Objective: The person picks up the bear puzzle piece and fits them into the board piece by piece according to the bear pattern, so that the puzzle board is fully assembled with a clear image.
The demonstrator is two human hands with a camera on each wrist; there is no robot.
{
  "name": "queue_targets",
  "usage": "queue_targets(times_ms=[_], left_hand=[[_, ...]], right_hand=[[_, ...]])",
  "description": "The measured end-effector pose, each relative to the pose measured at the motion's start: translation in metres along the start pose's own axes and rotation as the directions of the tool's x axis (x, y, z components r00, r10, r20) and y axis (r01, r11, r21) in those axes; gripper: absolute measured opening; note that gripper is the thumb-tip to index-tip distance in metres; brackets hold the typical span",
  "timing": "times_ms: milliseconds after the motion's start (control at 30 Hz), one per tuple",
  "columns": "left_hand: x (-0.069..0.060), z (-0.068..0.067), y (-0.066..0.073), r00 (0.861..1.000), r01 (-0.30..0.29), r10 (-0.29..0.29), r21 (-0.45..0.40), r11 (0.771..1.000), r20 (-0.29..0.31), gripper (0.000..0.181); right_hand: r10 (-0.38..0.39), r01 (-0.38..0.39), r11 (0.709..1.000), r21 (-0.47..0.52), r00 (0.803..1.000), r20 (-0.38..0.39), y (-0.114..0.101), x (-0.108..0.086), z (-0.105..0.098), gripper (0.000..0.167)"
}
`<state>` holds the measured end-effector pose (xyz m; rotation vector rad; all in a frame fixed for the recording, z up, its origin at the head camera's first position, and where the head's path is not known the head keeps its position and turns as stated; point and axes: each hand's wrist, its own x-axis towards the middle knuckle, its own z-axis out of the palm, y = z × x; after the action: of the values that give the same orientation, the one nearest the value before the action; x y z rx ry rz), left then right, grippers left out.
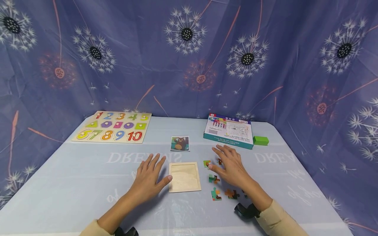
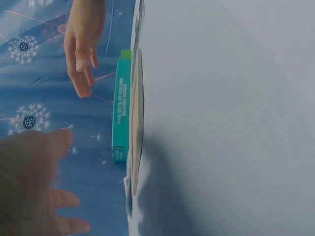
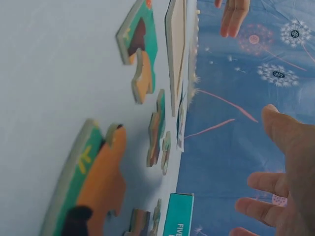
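My left hand hovers with spread fingers just left of a square wooden puzzle tray, whose recess is bare. My right hand is held above the jigsaw pieces on the tray's right, fingers apart and holding nothing. Among those pieces are a green and orange one, a green and brown one, a teal one and an orange-brown one. Others are partly hidden beneath the right hand and forearm. Behind the tray lies a small picture card of a brown bear.
At the back left lies a wooden number and shape board. A teal-sided box is at the back right, with a green block beside it. A blue dandelion-print curtain hangs behind the table.
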<state>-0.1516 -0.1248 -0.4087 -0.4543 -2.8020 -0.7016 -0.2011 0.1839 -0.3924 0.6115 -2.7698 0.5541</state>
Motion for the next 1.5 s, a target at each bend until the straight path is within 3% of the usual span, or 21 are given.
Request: queue_targets(times_ms=[267,500,1033,1500], left_hand=[[-0.004,0.003,0.003,0.999,-0.009,0.011,-0.052,0.999,0.03,0.07],[-0.002,0.005,0.006,0.997,0.017,-0.01,-0.095,0.995,0.073,0.063],[0.003,0.011,0.002,0.998,0.056,-0.05,-0.144,0.988,0.043,0.051],[0.005,0.016,-0.001,0.995,0.086,-0.076,-0.154,0.984,0.071,0.044]], right_hand=[[-0.013,0.012,0.999,0.03,1.0,0.021,0.006,0.001,0.006,0.06],[0.029,-0.034,0.998,0.061,0.996,0.083,0.013,0.007,0.01,0.052],[0.051,-0.068,0.994,0.091,0.983,0.175,0.019,0.017,0.015,0.043],[0.067,-0.079,0.995,0.065,0.981,0.18,0.022,0.022,0.022,0.037]])
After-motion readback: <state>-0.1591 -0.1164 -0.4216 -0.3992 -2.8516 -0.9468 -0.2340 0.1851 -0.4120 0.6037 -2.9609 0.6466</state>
